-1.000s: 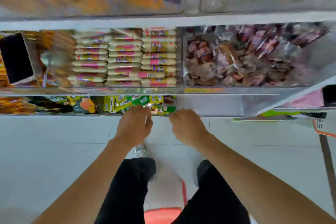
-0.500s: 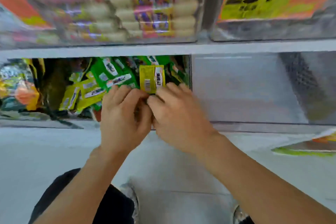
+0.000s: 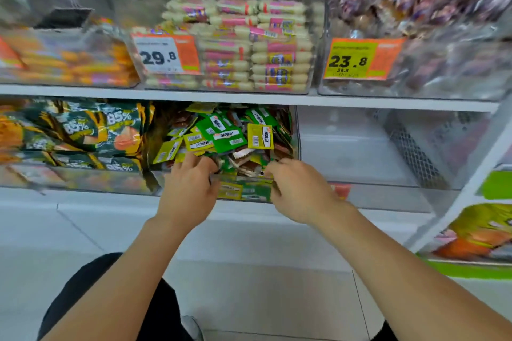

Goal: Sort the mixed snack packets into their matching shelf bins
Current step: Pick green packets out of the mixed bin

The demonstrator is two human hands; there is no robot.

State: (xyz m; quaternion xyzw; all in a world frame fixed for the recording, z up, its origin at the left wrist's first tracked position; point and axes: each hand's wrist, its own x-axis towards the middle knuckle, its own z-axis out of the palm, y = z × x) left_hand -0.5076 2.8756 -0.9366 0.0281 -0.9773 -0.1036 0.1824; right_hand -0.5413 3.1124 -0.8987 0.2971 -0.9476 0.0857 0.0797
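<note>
On the lower shelf a clear bin (image 3: 295, 130) holds a jumble of small snack packets: green packets (image 3: 221, 133), a yellow packet (image 3: 260, 136) standing up, and brown packets (image 3: 249, 166) near the front. My left hand (image 3: 191, 194) reaches over the bin's front edge, its fingers curled into the pile and gripping packets. My right hand (image 3: 300, 191) is at the bin's front right corner with its fingers curled; what they hold is hidden.
A bare clear bin (image 3: 360, 147) stands right of the mixed one, dark green 85% bags (image 3: 83, 130) left of it. The shelf above carries pink-banded sausage sticks (image 3: 249, 50), orange sticks (image 3: 69, 61), brown wrapped snacks (image 3: 415, 8) and price tags (image 3: 357, 59). A side rack (image 3: 482, 235) juts out at the right.
My hands were pressed together in the packets half a second ago and have since moved apart. The view has tilted up, bringing the upper shelf bins into sight.
</note>
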